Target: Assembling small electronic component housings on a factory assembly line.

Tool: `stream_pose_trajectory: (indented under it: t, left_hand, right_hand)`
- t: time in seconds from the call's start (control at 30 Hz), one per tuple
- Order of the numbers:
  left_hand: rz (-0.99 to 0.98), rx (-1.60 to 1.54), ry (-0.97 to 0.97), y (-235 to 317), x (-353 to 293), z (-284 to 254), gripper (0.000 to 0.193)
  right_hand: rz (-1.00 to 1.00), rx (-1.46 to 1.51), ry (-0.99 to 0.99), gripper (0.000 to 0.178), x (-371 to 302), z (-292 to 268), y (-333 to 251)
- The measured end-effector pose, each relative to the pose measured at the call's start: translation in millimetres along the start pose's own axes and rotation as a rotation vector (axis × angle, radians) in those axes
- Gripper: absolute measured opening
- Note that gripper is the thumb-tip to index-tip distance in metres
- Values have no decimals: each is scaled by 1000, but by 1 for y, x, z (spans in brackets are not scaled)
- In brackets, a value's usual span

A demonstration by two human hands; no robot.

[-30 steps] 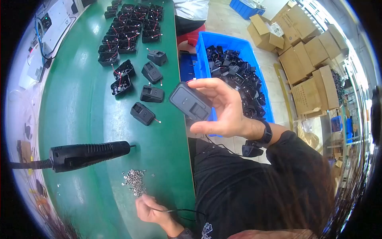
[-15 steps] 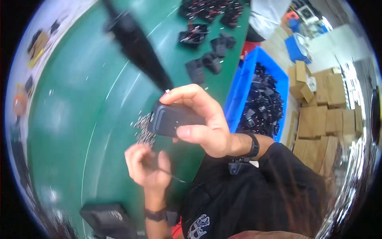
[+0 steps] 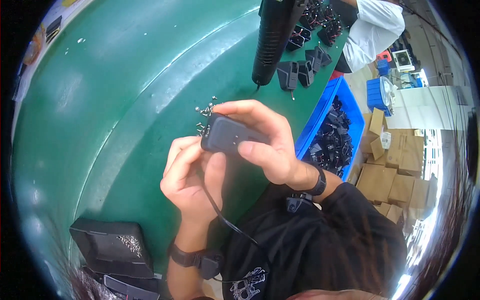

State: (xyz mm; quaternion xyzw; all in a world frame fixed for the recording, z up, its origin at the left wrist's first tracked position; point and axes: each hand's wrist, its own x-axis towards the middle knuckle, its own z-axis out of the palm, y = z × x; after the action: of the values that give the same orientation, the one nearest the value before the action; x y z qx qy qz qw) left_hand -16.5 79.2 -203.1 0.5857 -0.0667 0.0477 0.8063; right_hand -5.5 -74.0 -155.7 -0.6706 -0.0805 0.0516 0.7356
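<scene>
A dark, rounded plastic housing (image 3: 227, 134) rests in my right hand (image 3: 272, 142), held between the thumb below and the fingers above. Small holes show in its face. My left hand (image 3: 190, 175) has curled fingers at the housing's lower left end, apparently touching it. A thin black cable (image 3: 220, 212) runs out between that thumb and fingers toward my shirt; where it begins is hidden. Loose silver screws (image 3: 202, 112) lie on the green table just beyond the housing. Above them hangs a black electric screwdriver (image 3: 272, 47), its tip pointing down, apart from both hands.
Several dark housings (image 3: 300, 72) and wired parts (image 3: 320, 20) lie at the far right. A blue bin (image 3: 356, 117) full of black parts stands beside the table edge. At lower left, a black tray (image 3: 102, 245) holds screws. A person in white (image 3: 375, 30) is at far right.
My left hand has risen to the housing from below it. The screwdriver has swung away from the housing, up and to the right. The whole view has shifted somewhat.
</scene>
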Motion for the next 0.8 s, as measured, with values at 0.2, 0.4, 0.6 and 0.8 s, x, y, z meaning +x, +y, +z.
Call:
stream_pose_trajectory:
  t: [0.2, 0.4, 0.6, 0.8]
  left_hand:
    - [24, 61, -37, 3, 1, -3, 25]
    - [18, 117, -50, 1, 0, 3, 28]
    - [6, 132, -45, 2, 1, 2, 30]
    - [24, 181, -21, -1, 0, 1, 29]
  right_hand:
    - [58, 66, 14, 43, -3, -2, 2]
    - [41, 80, -4, 40, -6, -9, 10]
    - [60, 109, 1, 40, -6, -8, 11]
    - [80, 156, 1, 40, -6, -7, 14]
